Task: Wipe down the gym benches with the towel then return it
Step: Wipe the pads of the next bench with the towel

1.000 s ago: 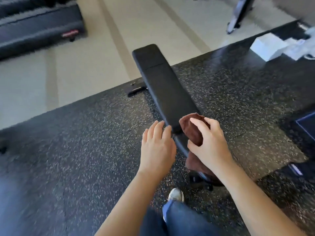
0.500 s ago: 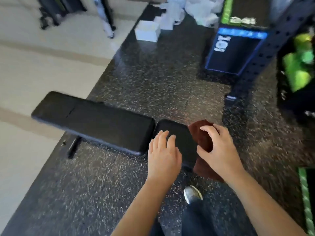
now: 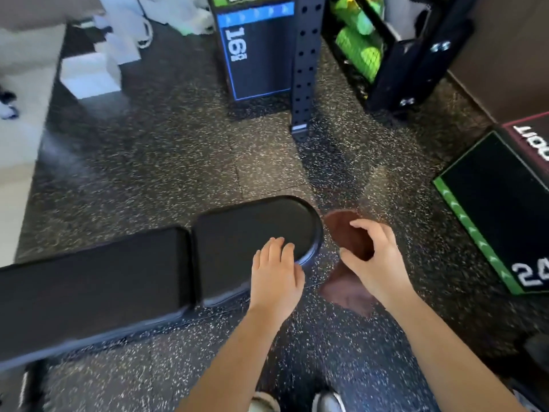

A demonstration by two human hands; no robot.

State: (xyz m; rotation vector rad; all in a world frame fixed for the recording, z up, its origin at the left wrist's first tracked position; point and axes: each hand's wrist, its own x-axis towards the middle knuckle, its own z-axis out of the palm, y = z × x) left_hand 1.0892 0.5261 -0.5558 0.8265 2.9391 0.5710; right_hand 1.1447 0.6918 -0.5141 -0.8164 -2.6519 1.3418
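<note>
Brown towel (image 3: 347, 236) hangs bunched in the right hand (image 3: 375, 260), fingers curled around it, just past the rounded end of a black bench (image 3: 231, 242). The left hand (image 3: 276, 278) rests flat, fingers straight, on the bench's end.

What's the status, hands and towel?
Right hand grips the towel, just off the bench end. Left hand open, fingertips on bench. Nothing between towel and bench.

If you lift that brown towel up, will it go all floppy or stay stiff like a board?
Probably floppy: the towel bunches up in the right hand, and its loose end droops below it. It is likely light, since one hand alone carries it. It probably won't slip much; the cloth looks soft, not shiny.
</note>
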